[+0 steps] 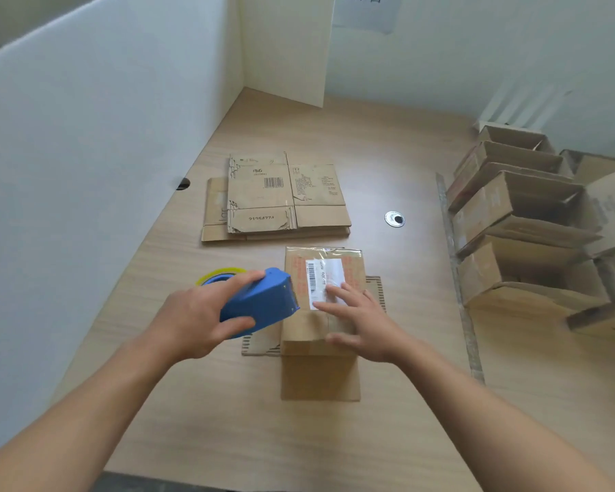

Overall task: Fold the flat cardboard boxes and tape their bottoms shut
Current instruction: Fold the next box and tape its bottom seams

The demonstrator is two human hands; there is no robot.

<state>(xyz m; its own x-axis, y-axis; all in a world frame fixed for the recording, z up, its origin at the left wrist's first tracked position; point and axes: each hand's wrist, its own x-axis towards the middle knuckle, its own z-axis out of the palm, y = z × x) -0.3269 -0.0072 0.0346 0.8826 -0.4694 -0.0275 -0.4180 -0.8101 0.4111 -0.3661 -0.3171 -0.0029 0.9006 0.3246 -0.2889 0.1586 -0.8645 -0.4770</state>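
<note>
From the head camera: your left hand point(199, 314) is wrapped around the blue tape dispenser point(263, 300), whose mouth meets the left edge of the upturned box point(320, 376) in the middle of the bench point(228, 420). Your right hand point(363, 321) lies flat with fingers straight, pressing on the bottom flaps. Lift that palm too early and the flaps could spring apart, so the tape lands skewed or wrinkled. The cutter edge also sits near your right fingers. The flat cardboard stack point(274, 200) lies beyond.
</note>
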